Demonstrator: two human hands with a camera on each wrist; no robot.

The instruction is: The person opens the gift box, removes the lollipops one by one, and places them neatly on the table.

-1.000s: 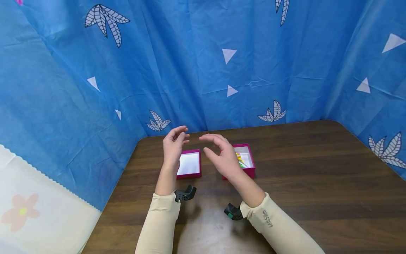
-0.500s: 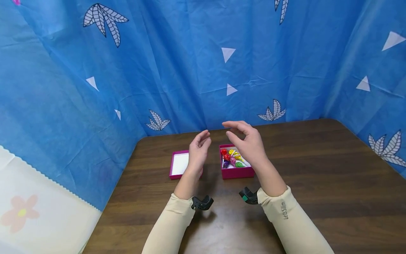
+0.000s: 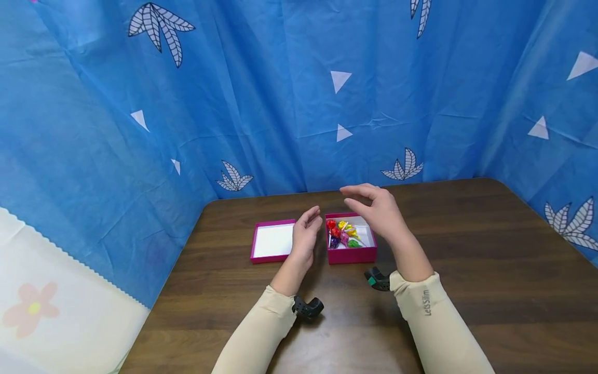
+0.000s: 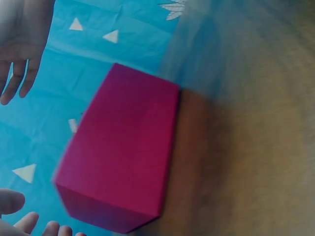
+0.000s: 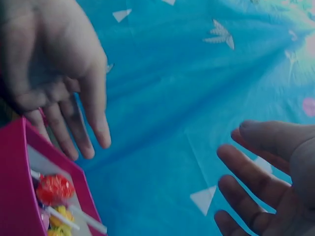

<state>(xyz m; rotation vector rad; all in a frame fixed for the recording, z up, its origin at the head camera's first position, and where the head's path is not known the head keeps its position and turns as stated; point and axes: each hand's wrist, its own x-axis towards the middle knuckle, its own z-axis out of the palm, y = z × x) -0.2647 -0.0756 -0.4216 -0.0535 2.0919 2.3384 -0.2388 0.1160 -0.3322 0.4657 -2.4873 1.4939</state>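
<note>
A pink box (image 3: 352,255) stands uncovered on the table, with several wrapped lollipops (image 3: 344,235) inside in red, yellow, purple, pink and green. My left hand (image 3: 304,239) hovers just left of this box, its fingers loosely bent and holding nothing. Over the box's right side, my right hand (image 3: 380,212) is raised with thumb and fingers apart and nothing between them. In the left wrist view the box's plain pink outer side (image 4: 123,147) shows up close. A red lollipop (image 5: 55,189) and white sticks appear inside it in the right wrist view.
A shallow pink box lid (image 3: 274,240) with a white inside lies left of the box, partly behind my left hand. Dark wooden table (image 3: 467,270) extends around both. Blue curtain (image 3: 299,104) hangs along the back and sides.
Both hands have moved to the right, from above the gap between lid and box to either side of the box. The lollipops, earlier mostly covered by my right hand, are in sight.
</note>
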